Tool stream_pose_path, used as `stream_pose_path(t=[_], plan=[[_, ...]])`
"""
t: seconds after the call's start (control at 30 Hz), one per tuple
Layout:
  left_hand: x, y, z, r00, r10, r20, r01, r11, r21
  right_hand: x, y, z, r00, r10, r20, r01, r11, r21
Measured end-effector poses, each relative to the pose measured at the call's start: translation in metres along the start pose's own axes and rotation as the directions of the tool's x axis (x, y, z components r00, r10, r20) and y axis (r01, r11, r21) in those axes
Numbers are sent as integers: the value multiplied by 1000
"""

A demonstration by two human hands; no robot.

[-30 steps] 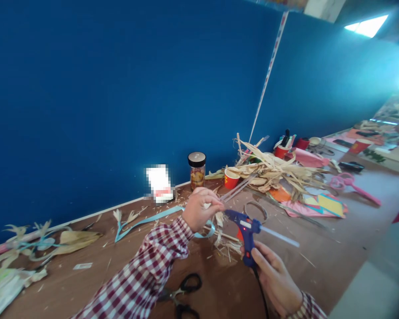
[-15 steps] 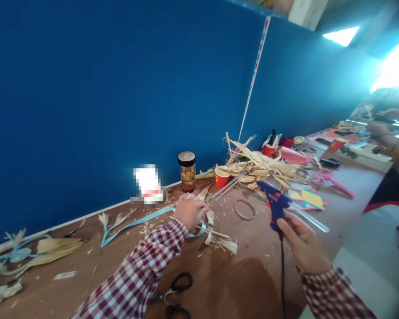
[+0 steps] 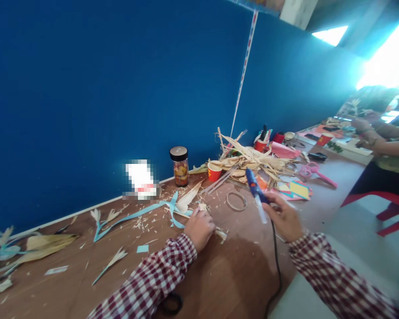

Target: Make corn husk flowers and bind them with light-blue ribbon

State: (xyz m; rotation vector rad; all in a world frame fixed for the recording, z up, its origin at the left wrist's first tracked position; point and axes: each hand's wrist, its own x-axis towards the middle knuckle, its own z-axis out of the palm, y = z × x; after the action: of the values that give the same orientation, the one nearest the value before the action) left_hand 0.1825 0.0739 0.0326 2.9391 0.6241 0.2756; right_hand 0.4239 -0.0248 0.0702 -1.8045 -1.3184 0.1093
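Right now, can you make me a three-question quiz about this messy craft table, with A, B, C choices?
1. Where is the jar with the black lid?
A. against the blue wall
B. on the floor
C. in the left hand

2. What colour is the glue gun?
A. green
B. blue
C. yellow

3. What is the right hand doing?
A. resting flat and empty
B. waving in the air
C. holding the glue gun

Answers: 1 A, it stands on the table by the wall. 2 B, its body is blue. 3 C, the fingers wrap its handle, while the left hand presses husk pieces.

A pixelated patch (image 3: 140, 178) hides something by the wall; the scissors (image 3: 171, 304) are cut off below.
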Motion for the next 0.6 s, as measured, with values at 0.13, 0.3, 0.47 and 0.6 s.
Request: stream_pose_path(t=[0.13, 0.3, 0.47, 0.6], plan=[[5, -8, -1, 997, -70, -22, 71, 993, 96, -24, 19, 24, 992, -13, 122, 26, 995, -100], [12, -22, -6, 969, -231, -91, 244, 954, 174, -32, 39, 34, 984, -36, 174, 75, 972, -224], [19, -20, -8, 946, -298, -128, 316, 936, 154, -32, 53, 34, 981, -80, 176, 128, 949, -287], [11, -10, -13, 956, -262, -130, 278, 952, 124, -32, 53, 31, 973, -133, 189, 193, 917, -350]])
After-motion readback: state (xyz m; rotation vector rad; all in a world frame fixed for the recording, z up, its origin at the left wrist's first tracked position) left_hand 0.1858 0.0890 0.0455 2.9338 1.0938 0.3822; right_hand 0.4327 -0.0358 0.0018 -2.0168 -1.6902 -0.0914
